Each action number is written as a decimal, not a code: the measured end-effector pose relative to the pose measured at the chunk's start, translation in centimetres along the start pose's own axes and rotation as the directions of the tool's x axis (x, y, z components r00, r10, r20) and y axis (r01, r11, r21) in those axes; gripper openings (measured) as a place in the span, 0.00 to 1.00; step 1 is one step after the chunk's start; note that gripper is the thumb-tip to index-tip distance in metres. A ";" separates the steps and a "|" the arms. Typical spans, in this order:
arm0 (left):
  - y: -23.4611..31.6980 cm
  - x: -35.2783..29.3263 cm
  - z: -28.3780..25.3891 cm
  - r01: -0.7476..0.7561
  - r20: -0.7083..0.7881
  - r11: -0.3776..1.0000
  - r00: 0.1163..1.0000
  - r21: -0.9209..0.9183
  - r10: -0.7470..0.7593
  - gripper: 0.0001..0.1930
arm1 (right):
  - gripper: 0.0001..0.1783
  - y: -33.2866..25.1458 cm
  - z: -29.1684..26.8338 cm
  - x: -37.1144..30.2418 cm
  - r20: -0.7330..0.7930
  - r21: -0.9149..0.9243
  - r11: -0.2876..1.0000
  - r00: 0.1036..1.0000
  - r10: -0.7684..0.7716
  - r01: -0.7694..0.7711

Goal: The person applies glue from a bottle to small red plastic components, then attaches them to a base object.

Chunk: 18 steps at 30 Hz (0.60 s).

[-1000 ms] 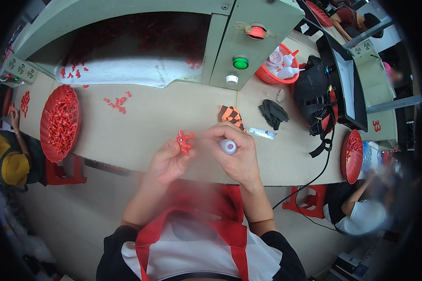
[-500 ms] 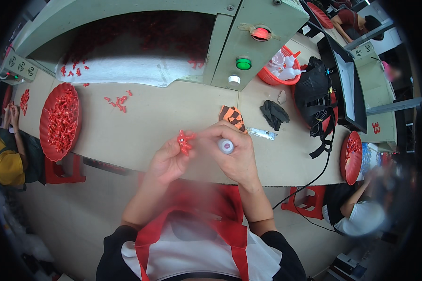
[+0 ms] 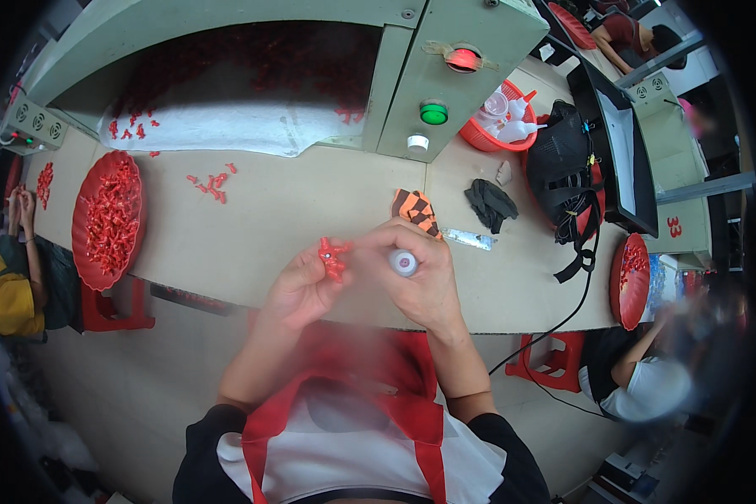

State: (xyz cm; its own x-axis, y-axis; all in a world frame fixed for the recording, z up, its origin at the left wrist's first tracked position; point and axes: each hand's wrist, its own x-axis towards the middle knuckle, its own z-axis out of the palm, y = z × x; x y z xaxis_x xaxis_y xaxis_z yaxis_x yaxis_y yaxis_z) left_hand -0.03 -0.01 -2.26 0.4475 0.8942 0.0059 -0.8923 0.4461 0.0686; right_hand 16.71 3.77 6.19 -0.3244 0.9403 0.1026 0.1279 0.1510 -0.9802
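Head cam: left hand pinches a small red plastic part at its fingertips, over the table's near edge. Right hand grips a white-capped tube, touching the part; the cap faces up at the camera, so the tube's long axis can't be read. Beyond them lie a striped orange cloth, dark glove, loose red pieces and a red tray.

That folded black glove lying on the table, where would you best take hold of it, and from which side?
The black glove lies crumpled and flat on the table, so I'd pinch its raised middle fold from straight above. The red basket behind it and black bag to its right crowd those sides; the near side, toward the right hand, looks open.
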 end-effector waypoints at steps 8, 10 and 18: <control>0.7 0.2 -0.2 -0.023 0.032 0.998 0.999 -0.060 0.025 0.18 | 0.05 2.3 -0.1 0.7 -0.090 -0.021 1.000 0.996 -0.020 0.018; 0.9 0.5 -0.1 -0.025 0.029 0.997 0.999 -0.073 0.027 0.18 | 0.05 4.4 -2.0 1.7 -0.227 -0.259 0.959 0.958 -0.175 0.114; 1.8 -0.2 -0.3 -0.087 0.034 0.996 0.996 -0.022 0.088 0.18 | 0.22 7.9 -7.9 5.0 -0.502 -0.587 0.664 0.852 0.150 -0.463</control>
State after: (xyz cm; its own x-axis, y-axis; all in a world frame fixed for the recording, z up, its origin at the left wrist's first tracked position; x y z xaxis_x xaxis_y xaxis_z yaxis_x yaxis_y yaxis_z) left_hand -1.78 0.63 -2.44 0.3693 0.9282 0.0454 -0.9290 0.3674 0.0457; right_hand 23.50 12.10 0.33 0.2137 0.9766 0.0250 0.7855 -0.1566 -0.5987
